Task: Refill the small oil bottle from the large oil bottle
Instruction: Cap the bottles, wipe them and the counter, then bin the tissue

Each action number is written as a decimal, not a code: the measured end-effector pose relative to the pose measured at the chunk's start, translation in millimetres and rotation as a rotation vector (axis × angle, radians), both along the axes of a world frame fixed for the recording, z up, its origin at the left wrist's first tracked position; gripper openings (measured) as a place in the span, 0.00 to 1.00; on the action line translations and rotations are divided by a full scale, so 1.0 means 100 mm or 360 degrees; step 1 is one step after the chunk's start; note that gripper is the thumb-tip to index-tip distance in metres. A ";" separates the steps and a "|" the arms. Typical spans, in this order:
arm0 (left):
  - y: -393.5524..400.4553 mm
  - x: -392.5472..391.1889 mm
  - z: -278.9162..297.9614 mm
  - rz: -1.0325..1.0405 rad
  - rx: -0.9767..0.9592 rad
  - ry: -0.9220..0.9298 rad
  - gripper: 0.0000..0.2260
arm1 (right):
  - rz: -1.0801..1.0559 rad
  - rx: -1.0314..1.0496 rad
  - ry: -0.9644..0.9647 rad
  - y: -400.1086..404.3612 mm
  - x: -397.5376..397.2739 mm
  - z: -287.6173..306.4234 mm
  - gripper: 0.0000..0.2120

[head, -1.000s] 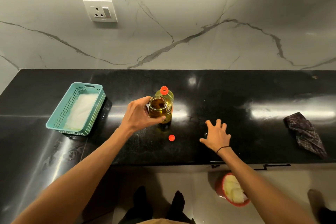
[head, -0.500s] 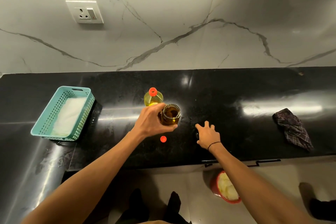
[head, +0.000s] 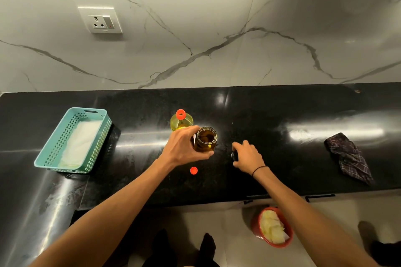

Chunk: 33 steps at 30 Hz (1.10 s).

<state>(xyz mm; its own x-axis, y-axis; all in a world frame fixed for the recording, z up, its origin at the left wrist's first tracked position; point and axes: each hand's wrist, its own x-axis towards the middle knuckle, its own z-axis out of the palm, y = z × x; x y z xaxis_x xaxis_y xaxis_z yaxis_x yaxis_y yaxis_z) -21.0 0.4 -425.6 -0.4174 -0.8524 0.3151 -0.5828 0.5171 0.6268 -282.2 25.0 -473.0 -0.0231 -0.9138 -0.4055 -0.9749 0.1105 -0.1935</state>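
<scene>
The small oil bottle (head: 206,138) is amber glass with an open mouth and dark oil inside. My left hand (head: 184,147) grips it from the left, at or just above the black counter (head: 271,158). Right behind it stands the large oil bottle (head: 181,121), full of yellow oil, with a red cap on top. A loose small red cap (head: 193,170) lies on the counter below my left hand. To the right of the small bottle, my right hand (head: 247,156) curls over a small dark lid (head: 234,155), mostly hidden under the fingers.
A teal perforated basket (head: 54,154) lined with white paper stands at the left. A dark checked cloth (head: 347,156) lies at the right. On the floor below the counter edge is a red bin (head: 272,226). A wall socket (head: 101,20) is on the marble backsplash.
My left hand has carried the small bottle rightward, from in front of the large bottle to beside it. My right hand went from spread flat to curled over the dark lid.
</scene>
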 end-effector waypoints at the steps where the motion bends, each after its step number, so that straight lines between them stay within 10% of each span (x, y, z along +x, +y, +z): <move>1: -0.01 -0.02 0.01 -0.0001 0.0007 0.0008 0.28 | -0.0003 -0.0025 -0.0050 -0.04 -0.01 0.18 0.22; 12: -0.07 -0.24 0.12 -0.0074 0.0041 0.0068 0.23 | 0.0745 -0.0139 -0.0467 -0.27 0.08 2.21 0.24; 33: -0.07 -0.37 0.44 -0.0022 -0.0002 0.0093 0.18 | 0.1006 -0.0108 -0.0092 -0.25 0.49 2.35 0.25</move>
<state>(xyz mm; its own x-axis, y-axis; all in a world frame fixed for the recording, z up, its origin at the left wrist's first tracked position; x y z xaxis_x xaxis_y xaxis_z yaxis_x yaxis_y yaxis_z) -58.2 -6.8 -381.5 -0.4102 -0.8462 0.3401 -0.5380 0.5257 0.6590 -233.6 0.3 -238.2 0.5492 -0.7675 -0.3307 -0.8356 -0.4969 -0.2342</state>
